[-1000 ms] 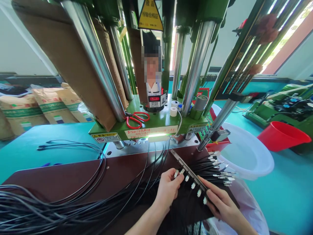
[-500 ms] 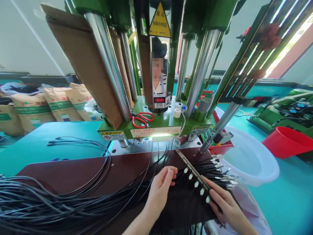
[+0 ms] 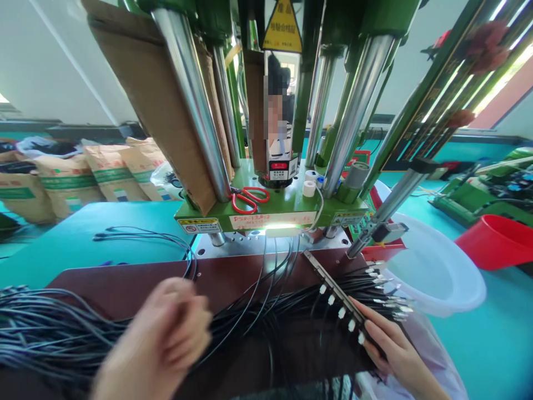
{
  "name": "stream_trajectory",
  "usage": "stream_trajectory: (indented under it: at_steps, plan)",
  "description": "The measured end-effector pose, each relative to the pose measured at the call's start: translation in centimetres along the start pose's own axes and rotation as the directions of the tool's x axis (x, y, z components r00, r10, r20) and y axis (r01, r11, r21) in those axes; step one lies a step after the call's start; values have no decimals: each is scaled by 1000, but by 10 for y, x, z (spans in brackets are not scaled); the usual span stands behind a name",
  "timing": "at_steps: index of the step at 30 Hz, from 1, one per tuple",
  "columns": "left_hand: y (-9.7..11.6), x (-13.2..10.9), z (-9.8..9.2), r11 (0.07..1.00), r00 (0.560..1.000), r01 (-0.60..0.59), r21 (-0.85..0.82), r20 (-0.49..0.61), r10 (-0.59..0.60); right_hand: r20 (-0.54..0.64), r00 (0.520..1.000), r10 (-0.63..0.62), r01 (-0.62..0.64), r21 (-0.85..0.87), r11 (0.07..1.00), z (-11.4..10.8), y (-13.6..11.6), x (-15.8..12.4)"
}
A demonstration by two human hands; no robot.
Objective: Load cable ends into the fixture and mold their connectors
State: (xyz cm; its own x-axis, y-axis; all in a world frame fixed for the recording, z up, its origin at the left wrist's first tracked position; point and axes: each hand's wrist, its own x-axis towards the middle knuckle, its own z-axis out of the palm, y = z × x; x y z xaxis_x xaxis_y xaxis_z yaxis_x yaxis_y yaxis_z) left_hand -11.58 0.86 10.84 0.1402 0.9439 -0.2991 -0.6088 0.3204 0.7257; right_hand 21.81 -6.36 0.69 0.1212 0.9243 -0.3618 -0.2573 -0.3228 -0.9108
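Observation:
My right hand (image 3: 389, 341) grips the near end of a slim metal bar (image 3: 333, 283). Several small white connectors (image 3: 342, 313) stick out in a row along its left side; black cables hang below them. Over the left part of the brown work surface, my left hand (image 3: 166, 333) is blurred, with its fingers curled closed; whether anything is in them is hidden. A thick bundle of black cables (image 3: 54, 333) lies near it and runs right. More white-tipped cable ends (image 3: 387, 300) lie beyond the bar.
A green press (image 3: 275, 208) with steel columns rises in front, red-handled scissors (image 3: 250, 200) on its ledge. Several cables lead under its lit edge. A translucent tub (image 3: 441, 272) and a red bucket (image 3: 495, 241) are at right; paper sacks (image 3: 62, 180) stand at left.
My left hand has moved left, away from the bar, toward the cable bundle. The right hand keeps its grip on the bar. The whole view has shifted slightly.

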Motion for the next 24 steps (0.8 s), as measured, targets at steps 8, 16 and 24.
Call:
stream_trajectory:
  at_steps: [8, 16, 24]
  plan:
    - [-136, 73, 79, 877, 962, 55, 478, 211, -175, -17, 1000, -23, 22, -52, 998, -5, 4, -1]
    - [-139, 82, 79, 830, 971, 5, 558, 197, -138, -105, 994, -26, 23, -35, 999, 1, 0, 0]
    - [-143, 84, 76, 820, 972, 11, 572, 187, -143, -74, 997, -13, 7, -82, 997, -1, 0, 1]
